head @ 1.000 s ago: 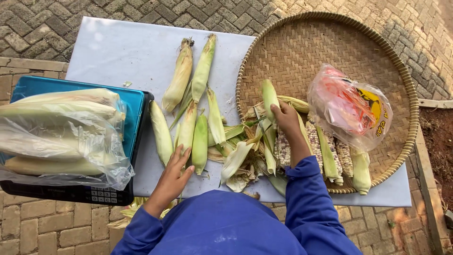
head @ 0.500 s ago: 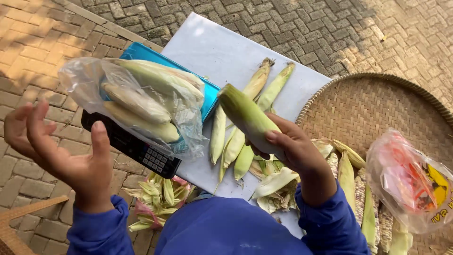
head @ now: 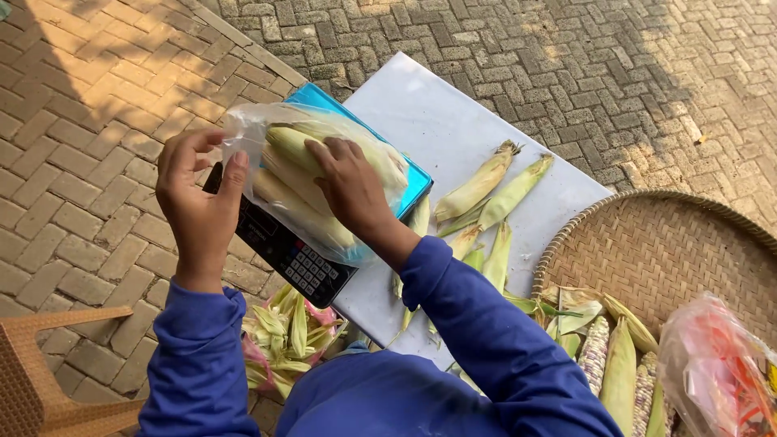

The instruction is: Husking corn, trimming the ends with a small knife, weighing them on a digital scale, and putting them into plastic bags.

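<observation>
Head view looks down past our blue sleeves to a pile of stripped green husks [head: 287, 336] on the brick paving just below the table edge. Above them our left hand [head: 198, 202] pinches the open lip of a clear plastic bag of corn [head: 312, 182] between thumb and fingertips, while our right hand [head: 352, 190] lies curled over the bag's top, fingers pressing onto the cobs through the film.

We judge the bag fairly heavy for its thin skin: several full ears in husk fill it, so the plastic is soft and slippery and could stretch or tear if lifted by the lip alone. A safer hold, we think, is the gathered mouth in one hand with the other palm under the cobs. The ears themselves look stiff and not fragile.

The bag is transparent and crinkled, showing pale yellow-green husked ears lying lengthwise. It rests on the blue platform of a weighing scale [head: 303, 263], whose black keypad front faces us, at the corner of a white table [head: 421, 113].

Farther right, loose ears of corn [head: 494, 182] lie on the table, and beyond them a round woven tray [head: 672, 243] holds more ears and an orange-printed plastic bag [head: 716, 372].
</observation>
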